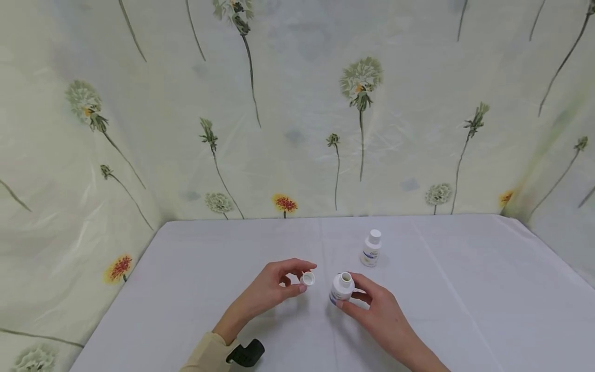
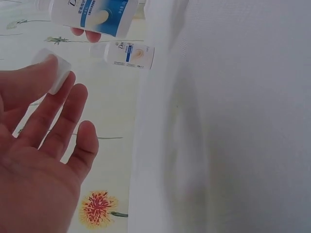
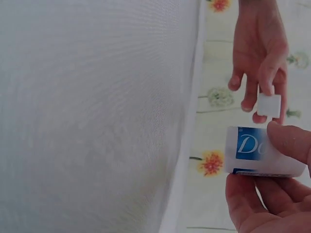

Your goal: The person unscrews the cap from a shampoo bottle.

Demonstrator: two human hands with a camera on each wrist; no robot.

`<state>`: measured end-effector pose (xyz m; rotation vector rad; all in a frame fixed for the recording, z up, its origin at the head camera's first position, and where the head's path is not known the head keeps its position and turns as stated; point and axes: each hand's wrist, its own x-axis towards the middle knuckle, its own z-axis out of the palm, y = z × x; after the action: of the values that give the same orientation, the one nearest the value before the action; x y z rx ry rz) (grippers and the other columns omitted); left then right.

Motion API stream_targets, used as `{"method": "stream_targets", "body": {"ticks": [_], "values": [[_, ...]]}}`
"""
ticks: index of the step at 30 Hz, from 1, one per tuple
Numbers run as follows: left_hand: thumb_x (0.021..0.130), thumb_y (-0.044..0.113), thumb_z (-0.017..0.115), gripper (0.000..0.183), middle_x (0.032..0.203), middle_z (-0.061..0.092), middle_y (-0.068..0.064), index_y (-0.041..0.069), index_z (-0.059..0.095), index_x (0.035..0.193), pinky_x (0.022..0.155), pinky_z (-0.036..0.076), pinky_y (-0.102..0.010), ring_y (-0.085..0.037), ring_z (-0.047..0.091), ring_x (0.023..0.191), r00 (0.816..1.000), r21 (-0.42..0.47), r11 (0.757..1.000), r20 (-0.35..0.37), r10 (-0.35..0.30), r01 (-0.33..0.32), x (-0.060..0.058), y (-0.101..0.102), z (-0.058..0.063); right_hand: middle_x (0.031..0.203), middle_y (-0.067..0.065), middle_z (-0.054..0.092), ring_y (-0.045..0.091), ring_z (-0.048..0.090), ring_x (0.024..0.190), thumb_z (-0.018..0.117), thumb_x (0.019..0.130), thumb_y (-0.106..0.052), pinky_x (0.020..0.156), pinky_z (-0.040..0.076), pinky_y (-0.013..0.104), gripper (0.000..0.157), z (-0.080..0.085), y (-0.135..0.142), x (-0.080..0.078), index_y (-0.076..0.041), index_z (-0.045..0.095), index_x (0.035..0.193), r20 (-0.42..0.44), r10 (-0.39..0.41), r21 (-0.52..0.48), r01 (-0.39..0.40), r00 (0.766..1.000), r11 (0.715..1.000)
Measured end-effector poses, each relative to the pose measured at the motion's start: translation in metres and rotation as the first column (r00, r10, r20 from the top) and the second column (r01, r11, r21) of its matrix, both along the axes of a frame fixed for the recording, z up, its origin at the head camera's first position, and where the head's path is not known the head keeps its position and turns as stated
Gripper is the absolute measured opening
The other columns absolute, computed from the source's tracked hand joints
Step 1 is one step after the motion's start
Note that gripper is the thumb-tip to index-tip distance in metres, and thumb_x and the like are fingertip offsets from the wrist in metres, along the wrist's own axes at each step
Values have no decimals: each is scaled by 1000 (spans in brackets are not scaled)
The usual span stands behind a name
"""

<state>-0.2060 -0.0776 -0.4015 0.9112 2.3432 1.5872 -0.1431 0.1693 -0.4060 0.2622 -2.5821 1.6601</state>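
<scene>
The open bottle [image 1: 341, 289] and cap [image 1: 308, 279] look smooth plastic, the tablecloth [image 1: 223, 253] matt woven cloth.

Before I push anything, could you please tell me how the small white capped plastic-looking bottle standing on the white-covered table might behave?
The small white capped bottle might tip if pushed high, being taller than wide. Its rounded sides suggest it could roll once down. Its smooth walls may feel slippery.

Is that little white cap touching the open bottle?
Apart. The head view shows a strip of pale tablecloth between the cap and the open bottle.
</scene>
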Motion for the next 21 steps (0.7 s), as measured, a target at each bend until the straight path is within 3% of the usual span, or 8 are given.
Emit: {"method": "stream_targets", "body": {"ticks": [7, 21], "values": [[92, 6, 67, 29, 108, 67, 9, 21, 69, 117, 77, 47, -30, -18, 56, 99, 1000, -48, 999, -5, 12, -13, 0, -8, -2, 117, -7, 65, 15, 67, 102, 81, 80, -11, 91, 51, 36, 49, -1, 1, -1, -25, 63, 124, -5, 12, -5, -12, 1000, 1000], [89, 6, 71, 27, 102, 67, 13, 24, 70, 109, 73, 47, -30, -14, 59, 97, 999, -100, 995, -27, 25, -28, -1, -14, -5, 113, -7, 66, 14, 67, 100, 83, 78, -18, 82, 53, 29, 47, 5, -1, 1, -27, 65, 121, 68, -26, 25, 24, 997, 999]]}}
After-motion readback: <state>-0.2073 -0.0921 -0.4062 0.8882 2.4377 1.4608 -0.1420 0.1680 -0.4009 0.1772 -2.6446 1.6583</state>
